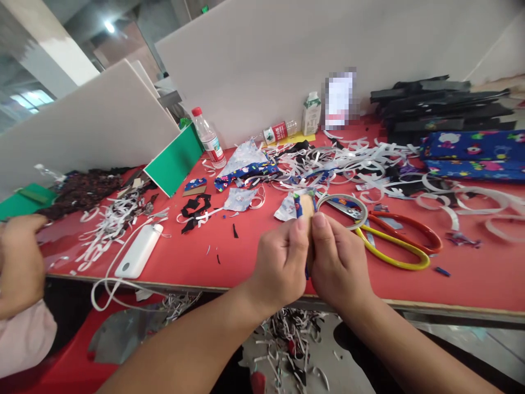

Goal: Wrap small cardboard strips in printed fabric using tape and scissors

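Note:
Between my two hands is a small tan piece, like cardboard, edged with blue printed fabric (307, 207). My left hand (283, 260) is closed on its left side, thumb pressed along the edge. On the other side my right hand (340, 260) grips it the same way, the thumbs almost touching. Fingers hide the lower part of the piece. Just beyond my right hand lie scissors with one red and one yellow handle (394, 265), and a roll of tape (364, 210) rests over their blades. A pale fabric scrap (285, 209) lies behind my left hand.
Cut strips (353, 158) heap along the back of the red table (262, 230). Behind them stand a water bottle (213, 145) and a carton (311, 114). Folded blue fabric (476, 156) lies at right, a white power bank (139, 250) at left. Another person's arm (20, 262) enters far left.

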{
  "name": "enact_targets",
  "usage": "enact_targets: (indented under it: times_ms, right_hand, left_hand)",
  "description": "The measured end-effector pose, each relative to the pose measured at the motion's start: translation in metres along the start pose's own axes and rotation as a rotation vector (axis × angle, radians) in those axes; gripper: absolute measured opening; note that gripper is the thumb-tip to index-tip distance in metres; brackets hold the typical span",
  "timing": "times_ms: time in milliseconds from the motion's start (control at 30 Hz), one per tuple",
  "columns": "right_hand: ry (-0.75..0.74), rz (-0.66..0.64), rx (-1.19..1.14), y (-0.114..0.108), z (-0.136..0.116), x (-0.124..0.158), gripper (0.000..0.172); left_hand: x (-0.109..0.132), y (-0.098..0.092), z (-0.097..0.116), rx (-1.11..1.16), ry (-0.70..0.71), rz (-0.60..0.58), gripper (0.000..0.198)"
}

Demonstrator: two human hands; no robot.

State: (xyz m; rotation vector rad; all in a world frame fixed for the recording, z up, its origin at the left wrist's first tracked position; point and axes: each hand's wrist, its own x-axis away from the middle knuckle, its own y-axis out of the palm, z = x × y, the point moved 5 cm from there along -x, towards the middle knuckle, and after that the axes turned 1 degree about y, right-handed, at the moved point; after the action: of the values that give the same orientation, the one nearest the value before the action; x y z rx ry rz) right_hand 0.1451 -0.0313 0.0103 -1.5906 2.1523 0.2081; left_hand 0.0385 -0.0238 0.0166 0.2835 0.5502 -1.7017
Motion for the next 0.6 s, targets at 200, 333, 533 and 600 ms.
enact_targets:
  times_ms: [200, 333, 533, 600]
  right_hand:
    - [0.100, 0.044, -0.091, -0.001, 0.004, 0.005, 0.055]
    - [0.212, -0.033, -0.287, 0.005, 0.007, 0.008, 0.055]
    - [0.241, -0.053, -0.356, 0.006, 0.010, 0.003, 0.058]
    - [0.242, -0.047, -0.324, 0.005, 0.009, 0.001, 0.060]
  left_hand:
    - [-0.002, -0.002, 0.004, -0.104, 0.019, 0.000, 0.047]
    - [-0.001, -0.001, -0.005, 0.075, -0.038, 0.011, 0.052]
    - [-0.003, -0.003, -0.011, -0.032, -0.108, -0.032, 0.050]
    - [-0.004, -0.002, -0.010, -0.039, -0.105, -0.038, 0.051]
